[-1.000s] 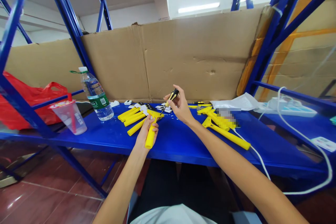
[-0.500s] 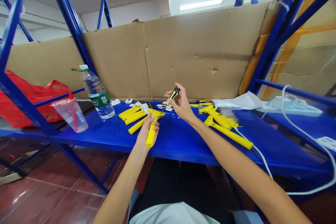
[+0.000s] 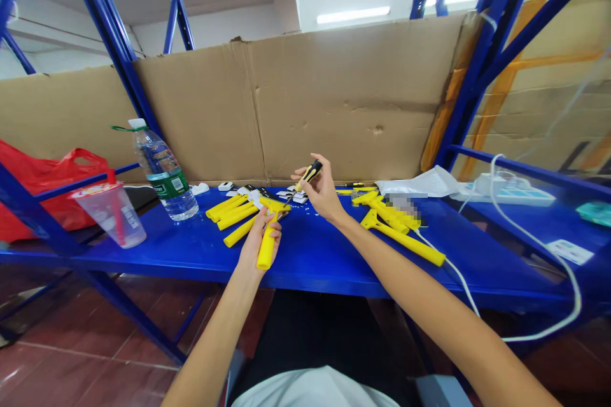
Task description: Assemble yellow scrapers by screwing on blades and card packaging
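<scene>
My left hand [image 3: 258, 238] is closed round the handle of a yellow T-shaped scraper [image 3: 265, 253], its wide head pointing away from me. In my right hand [image 3: 327, 194] is a screwdriver [image 3: 310, 174] with a black and yellow handle. The screwdriver's tip meets the right end of the scraper's head; exactly what it touches there is too small to make out. Just left of my left hand lie several yellow scrapers [image 3: 237, 215] with dark and white heads. Behind the held scraper, small white and black pieces [image 3: 296, 196] are scattered on the blue table [image 3: 315, 261].
More yellow scrapers [image 3: 405, 243] lie on the right, near a white plastic bag [image 3: 420, 182] and a white cable [image 3: 465, 286]. A second screwdriver [image 3: 356, 185] rests at the back. On the left stand a water bottle [image 3: 168, 178] and a plastic cup [image 3: 112, 213]. Cardboard [image 3: 334, 102] walls the back.
The whole view has shifted, so things appear a little further left. Both hands keep their holds, with the screwdriver still at the scraper's head.
</scene>
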Motion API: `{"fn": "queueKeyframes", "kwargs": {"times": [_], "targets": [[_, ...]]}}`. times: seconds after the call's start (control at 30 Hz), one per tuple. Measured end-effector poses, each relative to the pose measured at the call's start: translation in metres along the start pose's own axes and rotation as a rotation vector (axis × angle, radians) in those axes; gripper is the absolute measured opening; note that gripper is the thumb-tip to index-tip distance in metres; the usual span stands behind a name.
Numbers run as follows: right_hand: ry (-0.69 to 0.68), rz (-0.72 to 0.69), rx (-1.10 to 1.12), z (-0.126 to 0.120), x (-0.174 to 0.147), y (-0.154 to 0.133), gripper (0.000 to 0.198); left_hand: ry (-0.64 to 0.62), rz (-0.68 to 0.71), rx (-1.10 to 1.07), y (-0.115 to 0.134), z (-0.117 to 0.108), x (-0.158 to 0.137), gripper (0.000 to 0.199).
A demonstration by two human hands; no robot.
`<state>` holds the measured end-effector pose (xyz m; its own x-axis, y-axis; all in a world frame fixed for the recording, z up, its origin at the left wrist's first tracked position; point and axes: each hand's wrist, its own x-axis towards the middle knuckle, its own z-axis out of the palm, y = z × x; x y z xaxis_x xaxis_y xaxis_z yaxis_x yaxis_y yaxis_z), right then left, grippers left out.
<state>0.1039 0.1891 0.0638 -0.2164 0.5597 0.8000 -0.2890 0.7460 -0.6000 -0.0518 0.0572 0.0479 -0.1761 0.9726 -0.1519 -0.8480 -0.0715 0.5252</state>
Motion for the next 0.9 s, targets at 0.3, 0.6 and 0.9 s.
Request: {"fn": "queueKeyframes", "kwargs": {"times": [0.3, 0.6, 0.9], "targets": [[0.148, 0.041, -0.103, -0.006, 0.003, 0.003, 0.075, 0.006, -0.014, 0.012, 0.001, 0.005, -0.006, 0.042], [0.01, -0.029, -0.058, 0.004, -0.002, -0.004, 0.076, -0.004, 0.021, 0.002, -0.001, 0.0, -0.003, 0.04], [0.089, -0.024, -0.124, 0.005, -0.004, -0.015, 0.078, -0.021, 0.023, 0.06, -0.002, 0.001, -0.001, 0.041]]}}
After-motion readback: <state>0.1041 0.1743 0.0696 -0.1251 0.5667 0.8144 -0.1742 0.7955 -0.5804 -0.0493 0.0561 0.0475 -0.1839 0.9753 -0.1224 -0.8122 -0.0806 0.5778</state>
